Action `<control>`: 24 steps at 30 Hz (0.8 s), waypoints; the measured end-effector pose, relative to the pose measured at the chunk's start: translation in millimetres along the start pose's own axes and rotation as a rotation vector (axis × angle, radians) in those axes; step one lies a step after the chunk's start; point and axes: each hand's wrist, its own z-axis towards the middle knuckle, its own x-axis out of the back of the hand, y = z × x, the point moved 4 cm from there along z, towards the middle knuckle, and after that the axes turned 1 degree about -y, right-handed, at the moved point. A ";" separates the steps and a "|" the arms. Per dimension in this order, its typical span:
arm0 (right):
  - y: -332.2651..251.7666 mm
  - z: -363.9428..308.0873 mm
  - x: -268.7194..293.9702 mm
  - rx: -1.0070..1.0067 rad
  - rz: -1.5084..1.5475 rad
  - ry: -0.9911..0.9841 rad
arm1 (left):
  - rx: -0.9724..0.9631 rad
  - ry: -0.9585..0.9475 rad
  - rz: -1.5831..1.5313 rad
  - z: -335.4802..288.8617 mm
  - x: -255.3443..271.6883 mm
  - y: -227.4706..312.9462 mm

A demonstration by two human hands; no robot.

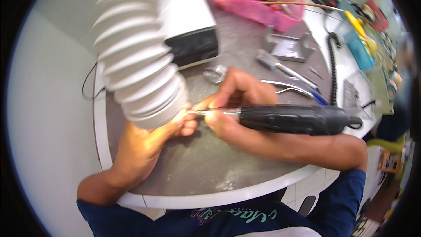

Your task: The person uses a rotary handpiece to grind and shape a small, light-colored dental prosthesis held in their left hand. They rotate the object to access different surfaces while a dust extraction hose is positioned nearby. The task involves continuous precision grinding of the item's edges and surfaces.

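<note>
My right hand [237, 96] is closed round the metal front end of a black rotary handpiece [294, 119], whose thick body lies back over my right forearm. Its thin tip points left and meets the fingertips of my left hand [151, 142]. Those left fingers are pinched together; whatever small piece they hold is too hidden to name. A wide white corrugated hose [136, 57] comes down from the upper left, its mouth just above my left hand and covering part of it. Both hands are over the grey tabletop [193, 162].
Behind the hose stands a white box-like unit [188, 8] with a dark front. A pink basket [254, 11] of tools is at the far side. To the right lie a brush [265, 59], pliers [294, 88] with blue handles, a grey metal holder [289, 48] and a coiled black cord [332, 66].
</note>
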 end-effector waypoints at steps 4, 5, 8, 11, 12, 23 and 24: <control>6.2 2.7 7.3 -0.029 -0.063 0.086 | -0.065 0.008 0.180 -0.3 3.0 2.2; 6.5 2.1 8.4 -0.010 -0.019 0.113 | -0.109 -0.010 0.272 -1.6 -0.1 4.7; 8.8 1.5 8.1 0.043 0.064 0.182 | -0.457 0.090 0.827 -7.6 -11.7 15.8; 6.4 -0.8 11.6 0.099 0.103 0.230 | -0.523 0.083 1.089 -6.3 -24.7 19.4; 5.5 -1.5 12.1 0.091 0.112 0.279 | -0.540 0.088 1.141 -5.9 -28.5 19.6; 6.0 -6.5 8.8 0.253 0.198 0.331 | -0.283 0.173 1.318 -50.5 -35.3 71.7; 5.4 -6.9 9.8 0.255 0.190 0.342 | -0.338 0.174 1.345 -56.0 -48.2 84.8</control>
